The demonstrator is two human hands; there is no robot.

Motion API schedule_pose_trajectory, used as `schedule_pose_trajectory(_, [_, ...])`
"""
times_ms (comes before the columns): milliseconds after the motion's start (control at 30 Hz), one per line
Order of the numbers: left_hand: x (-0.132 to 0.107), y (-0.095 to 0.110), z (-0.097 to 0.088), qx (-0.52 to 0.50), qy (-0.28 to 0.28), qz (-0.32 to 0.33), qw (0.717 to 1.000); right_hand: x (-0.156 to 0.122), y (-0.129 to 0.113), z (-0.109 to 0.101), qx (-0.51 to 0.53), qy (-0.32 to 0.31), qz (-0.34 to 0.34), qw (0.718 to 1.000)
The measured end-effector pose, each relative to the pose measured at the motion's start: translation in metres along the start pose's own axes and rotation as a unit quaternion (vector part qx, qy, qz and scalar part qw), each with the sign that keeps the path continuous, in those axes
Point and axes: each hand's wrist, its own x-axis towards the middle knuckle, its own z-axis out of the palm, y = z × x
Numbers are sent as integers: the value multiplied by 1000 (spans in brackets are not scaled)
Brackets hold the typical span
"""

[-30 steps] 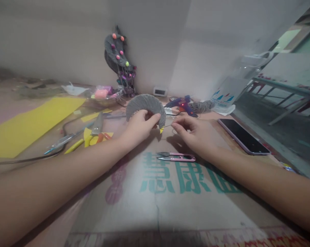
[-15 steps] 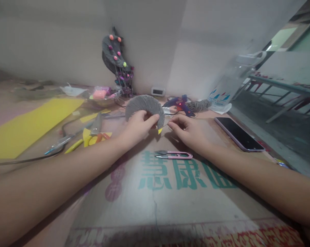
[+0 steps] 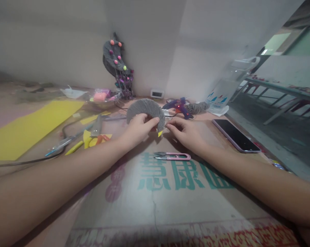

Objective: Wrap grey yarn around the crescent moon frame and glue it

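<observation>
My left hand point(image 3: 138, 129) grips a grey yarn-wrapped half-ring point(image 3: 144, 108), held upright above the cardboard sheet point(image 3: 155, 192); a yellow tip shows at its lower right end. My right hand point(image 3: 184, 132) is right beside that end, fingers pinched together on what looks like a thin grey strand of yarn. Pink thread snips point(image 3: 173, 156) lie on the cardboard just below my right hand.
A blue glue gun point(image 3: 177, 104) and a ball of grey yarn point(image 3: 199, 107) lie behind the hands. A phone point(image 3: 235, 134) lies at right. Yellow foam sheet point(image 3: 28, 127), yellow scraps point(image 3: 93, 139), a knife and cable lie at left. A grey pom-pom ornament point(image 3: 117, 63) leans in the corner.
My right hand has moved left, closing in on the end of the grey half-ring. My left hand keeps holding the piece almost still.
</observation>
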Motion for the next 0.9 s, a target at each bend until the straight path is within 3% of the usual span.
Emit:
schedule_pose_trajectory(233, [-1, 0, 0, -36, 16, -14, 999, -5, -2, 1, 151, 52, 22, 987])
schedule_pose_trajectory(500, [-1, -2, -1, -36, 24, -9, 999, -7, -6, 7, 297, -67, 70, 950])
schedule_pose_trajectory(733, [-1, 1, 0, -31, 18, -5, 999, -3, -2, 11, 282, -58, 45, 957])
schedule_pose_trajectory(900, [-1, -1, 0, -14, 8, 1, 1000, -2, -1, 9, 167, -36, 16, 985])
